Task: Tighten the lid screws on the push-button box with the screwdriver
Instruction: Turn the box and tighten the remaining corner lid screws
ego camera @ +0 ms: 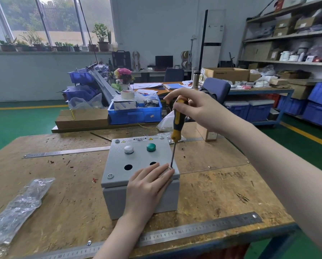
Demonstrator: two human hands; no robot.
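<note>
On the box [140, 176], flat left hand [147, 186] half-hiding a hole; right hand [197, 107] round screwdriver [177, 121].

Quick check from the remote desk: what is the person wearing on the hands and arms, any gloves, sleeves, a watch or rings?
Nothing that shows. The left hand and the right hand are both bare, with no gloves. Both forearms are uncovered as far as the frame reaches, so no sleeve or cuff is in view. No watch, bracelet or ring shows on the sides facing the camera. The nails look short and unpainted.

Steel ruler [203, 229] along the near edge of the worn wooden surface [221, 186]; crumpled plastic bag [18, 208] at left; blue bin [135, 113] and cardboard box [81, 118] behind.
</note>
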